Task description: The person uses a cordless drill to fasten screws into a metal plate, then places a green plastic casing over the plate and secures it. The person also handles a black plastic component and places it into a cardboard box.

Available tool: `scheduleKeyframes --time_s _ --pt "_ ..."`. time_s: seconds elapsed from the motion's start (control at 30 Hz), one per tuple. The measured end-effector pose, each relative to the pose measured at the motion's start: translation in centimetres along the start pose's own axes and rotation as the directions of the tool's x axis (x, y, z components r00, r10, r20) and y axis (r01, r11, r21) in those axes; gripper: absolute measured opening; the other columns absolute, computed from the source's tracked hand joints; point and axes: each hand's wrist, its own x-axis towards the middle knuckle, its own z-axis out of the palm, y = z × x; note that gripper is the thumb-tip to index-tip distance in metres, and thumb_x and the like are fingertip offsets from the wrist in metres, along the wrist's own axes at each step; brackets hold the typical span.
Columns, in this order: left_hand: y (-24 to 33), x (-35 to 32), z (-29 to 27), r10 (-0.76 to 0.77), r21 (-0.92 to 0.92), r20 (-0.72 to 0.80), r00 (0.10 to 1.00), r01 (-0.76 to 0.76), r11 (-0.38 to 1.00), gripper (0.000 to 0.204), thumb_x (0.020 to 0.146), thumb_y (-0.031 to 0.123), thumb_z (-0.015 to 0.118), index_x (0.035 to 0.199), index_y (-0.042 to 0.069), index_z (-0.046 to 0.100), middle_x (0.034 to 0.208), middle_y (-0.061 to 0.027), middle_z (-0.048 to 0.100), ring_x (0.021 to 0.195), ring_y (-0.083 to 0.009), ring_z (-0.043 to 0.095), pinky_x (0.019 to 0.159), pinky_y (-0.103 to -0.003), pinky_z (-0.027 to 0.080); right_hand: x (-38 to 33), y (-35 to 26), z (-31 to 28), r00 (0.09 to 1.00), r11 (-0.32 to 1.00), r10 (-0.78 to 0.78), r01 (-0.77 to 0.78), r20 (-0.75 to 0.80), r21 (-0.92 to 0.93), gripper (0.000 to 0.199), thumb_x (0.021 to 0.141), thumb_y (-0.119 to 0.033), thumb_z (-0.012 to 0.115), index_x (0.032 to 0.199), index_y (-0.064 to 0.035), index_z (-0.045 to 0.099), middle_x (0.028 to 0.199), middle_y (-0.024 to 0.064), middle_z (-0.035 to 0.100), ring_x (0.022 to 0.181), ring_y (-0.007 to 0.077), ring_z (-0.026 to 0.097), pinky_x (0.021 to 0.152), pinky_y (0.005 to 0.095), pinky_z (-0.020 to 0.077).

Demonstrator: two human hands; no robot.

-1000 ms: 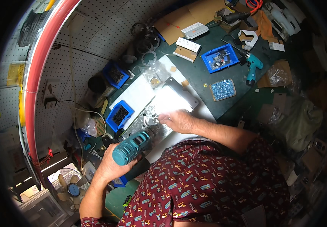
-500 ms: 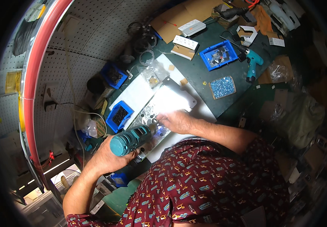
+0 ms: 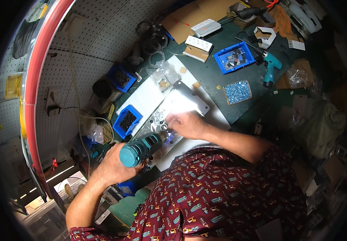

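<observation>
My left hand (image 3: 115, 166) is wrapped round the grip of a teal power drill (image 3: 139, 149), whose front end points to the right, down at a shiny metal plate (image 3: 191, 100). Close by the drill's front end, my right hand (image 3: 187, 125) rests over the plate with its fingers bent together. Overexposure and the hand itself hide whatever the fingertips may hold. Small round parts lie on the plate beside those fingertips. Beneath the plate is a white board (image 3: 143, 96). A clear plastic bag (image 3: 162, 78) lies at the board's far end.
Blue bins with small dark parts (image 3: 127, 121) (image 3: 122, 78) stand left of the board. Beyond it are a blue tray of parts (image 3: 233, 58), a box of bluish screws (image 3: 237, 92), another teal drill (image 3: 269, 68) and white cartons (image 3: 205, 27). A pegboard (image 3: 97, 44) rises at left.
The drill's body has shifted slightly to the right and turned a little in my left hand's grip. My right hand stays at nearly the same spot.
</observation>
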Motion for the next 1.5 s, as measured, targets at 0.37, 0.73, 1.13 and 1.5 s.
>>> scheduleKeyframes --time_s 0.37,0.73,1.13,1.5 --pt "-2.0 -1.4 2.6 0.025 -0.154 -0.143 0.989 -0.048 0.987 0.029 0.087 0.021 0.08 0.111 0.006 0.073 0.094 -0.0169 0.075 0.086 -0.03 0.074 0.082 -0.039 0.059 1.1 1.8 -0.3 0.984 0.887 0.162 -0.181 0.08 0.425 0.018 0.093 0.004 0.071 0.111 0.0034 0.068 0.121 0.0148 0.072 0.111 0.0214 0.071 0.102 0.0328 0.056" --pt "-9.8 -7.3 11.6 -0.217 -0.706 -0.329 0.919 -0.087 0.703 0.026 0.094 0.017 0.078 0.115 0.004 0.069 0.102 -0.0041 0.072 0.094 -0.0146 0.066 0.085 -0.033 0.055 0.3 0.9 0.2 0.968 0.907 0.251 -0.23 -0.012 0.353 0.02 0.1 -0.011 0.071 0.109 0.0031 0.06 0.095 0.0124 0.074 0.07 0.0141 0.069 0.064 0.024 0.0581" --pt "-13.2 -6.2 14.0 -0.055 -0.657 -0.418 0.907 -0.26 0.708 0.024 0.091 0.01 0.076 0.114 0.004 0.071 0.101 -0.0064 0.073 0.091 -0.0169 0.068 0.084 -0.034 0.056 -2.9 0.0 3.2 0.986 0.95 0.15 -0.166 0.077 0.263 0.023 0.101 0.001 0.054 0.122 0.0057 0.061 0.114 0.0157 0.072 0.104 0.0193 0.072 0.089 0.03 0.0613" --pt "-14.2 -6.3 14.3 -0.023 -0.704 -0.465 0.885 -0.353 0.616 0.021 0.091 0.006 0.076 0.111 0.003 0.071 0.098 -0.0037 0.071 0.085 -0.0129 0.066 0.075 -0.031 0.055 -3.3 -0.9 7.3 0.957 0.917 0.29 -0.273 -0.016 0.292 0.021 0.096 0.004 0.066 0.116 0.011 0.068 0.106 0.0182 0.074 0.101 0.0238 0.075 0.088 0.0303 0.064"
